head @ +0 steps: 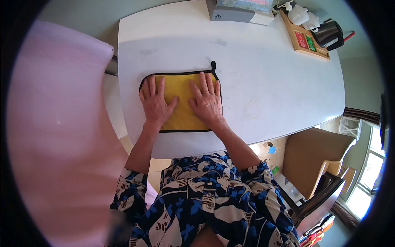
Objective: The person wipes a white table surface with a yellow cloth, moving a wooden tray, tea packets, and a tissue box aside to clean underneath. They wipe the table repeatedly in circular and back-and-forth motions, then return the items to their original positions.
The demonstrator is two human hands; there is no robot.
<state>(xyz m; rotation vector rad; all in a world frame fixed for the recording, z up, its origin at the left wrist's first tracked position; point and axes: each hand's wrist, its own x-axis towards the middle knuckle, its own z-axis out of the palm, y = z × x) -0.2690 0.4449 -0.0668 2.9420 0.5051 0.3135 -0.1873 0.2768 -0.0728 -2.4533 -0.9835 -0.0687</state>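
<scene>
A yellow cleaning cloth (177,119) with black edging lies spread flat on the white table (271,80). A black hanging loop sticks out from its far right corner. My left hand (155,103) rests palm down on the cloth's left part, fingers apart. On the right part, my right hand (207,103) also presses flat, its fingers slightly spread and pointing to the far edge. Neither hand grips the cloth. The palms hide parts of its surface. Faint smudges show on the tabletop beyond the cloth, and a faint ring mark lies to its right.
At the table's far side stands a grey box (231,15). A wooden tray (296,46) at the far right holds sachets and white cups (298,14), with a dark electric kettle (328,32) beside them. Pink fabric (58,123) covers something at the left. A brown chair (311,154) stands right.
</scene>
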